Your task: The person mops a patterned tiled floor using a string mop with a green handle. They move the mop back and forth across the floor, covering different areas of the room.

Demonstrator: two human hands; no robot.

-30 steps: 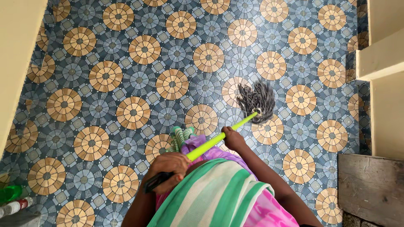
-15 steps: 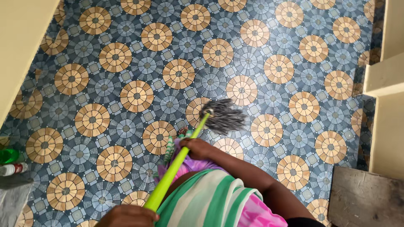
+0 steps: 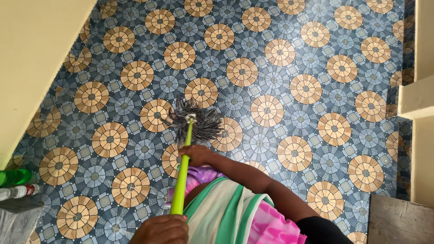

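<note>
A mop with a bright green handle and a dark stringy head rests on the patterned floor tiles in front of me. My right hand grips the handle low down, just behind the mop head. My left hand holds the upper end of the handle at the bottom edge of the view. The handle runs almost straight away from me. My striped green, white and pink clothing fills the lower middle.
A pale yellow wall runs along the left. A green bottle and a white bottle with a red band lie at the lower left. Yellow wall ledges and a grey slab stand at the right.
The mop head has swept leftward across the tiles, from the right of me to straight ahead. The handle has swung more upright in view, and my left hand has dropped toward the bottom edge.
</note>
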